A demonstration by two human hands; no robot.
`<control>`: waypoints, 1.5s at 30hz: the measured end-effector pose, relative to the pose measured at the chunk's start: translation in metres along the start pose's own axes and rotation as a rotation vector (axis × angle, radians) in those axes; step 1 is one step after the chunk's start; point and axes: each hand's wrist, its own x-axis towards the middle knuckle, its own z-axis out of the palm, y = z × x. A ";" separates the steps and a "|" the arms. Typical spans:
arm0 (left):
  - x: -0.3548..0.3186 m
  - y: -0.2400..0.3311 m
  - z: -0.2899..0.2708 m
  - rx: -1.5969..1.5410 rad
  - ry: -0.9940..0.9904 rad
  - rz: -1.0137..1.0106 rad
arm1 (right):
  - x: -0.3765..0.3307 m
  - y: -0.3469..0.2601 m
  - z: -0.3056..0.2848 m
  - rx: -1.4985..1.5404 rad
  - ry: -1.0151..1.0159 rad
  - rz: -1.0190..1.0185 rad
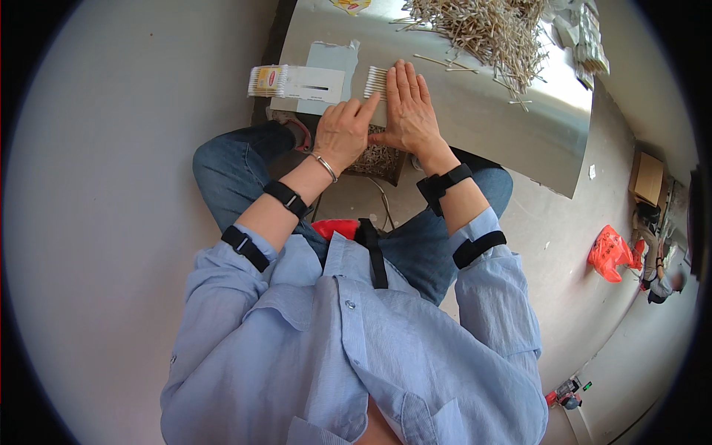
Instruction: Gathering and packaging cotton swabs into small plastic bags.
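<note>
A short row of cotton swabs (375,80) lies side by side on the metal tabletop, near its front edge. My right hand (409,111) is flat against the right side of the row, its fingers stretched away from me. From the left, my left hand (343,135) reaches in with its index finger extended to the near end of the row; its other fingers are bent, and its thumb is hidden. Left of the row rests a white card (319,83) joined to a pack of swabs (268,81) with a yellow and red label.
A big loose pile of swabs (489,33) covers the far part of the table (541,133). White packs (589,44) are stacked at the far right. Below the table edge is a container of swabs (377,162). A red plastic bag (610,254) and a carton (647,178) stand right, near another person (660,271).
</note>
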 end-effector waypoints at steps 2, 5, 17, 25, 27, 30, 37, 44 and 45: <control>0.002 0.002 0.005 0.041 -0.037 0.002 | 0.001 -0.001 0.000 -0.001 -0.012 0.008; 0.003 0.003 0.009 0.106 -0.016 0.013 | 0.001 -0.001 0.001 -0.021 0.019 0.016; 0.006 0.005 0.012 0.089 -0.009 -0.004 | 0.001 0.000 0.008 -0.023 0.069 0.007; 0.008 0.004 0.018 0.127 0.008 -0.006 | 0.001 0.000 0.009 -0.014 0.087 0.009; 0.008 0.004 0.019 0.119 -0.012 -0.008 | 0.001 0.000 0.010 -0.033 0.085 0.010; 0.008 0.003 0.019 0.105 -0.040 -0.031 | 0.001 0.000 0.010 -0.042 0.083 0.009; 0.015 0.003 0.016 0.071 -0.090 -0.050 | 0.001 -0.001 0.008 -0.099 0.058 0.016; 0.017 0.003 0.017 0.042 -0.077 -0.053 | 0.001 0.001 0.009 -0.079 0.077 0.009; 0.017 0.003 0.017 0.037 -0.089 -0.060 | 0.001 0.001 0.010 -0.067 0.081 0.009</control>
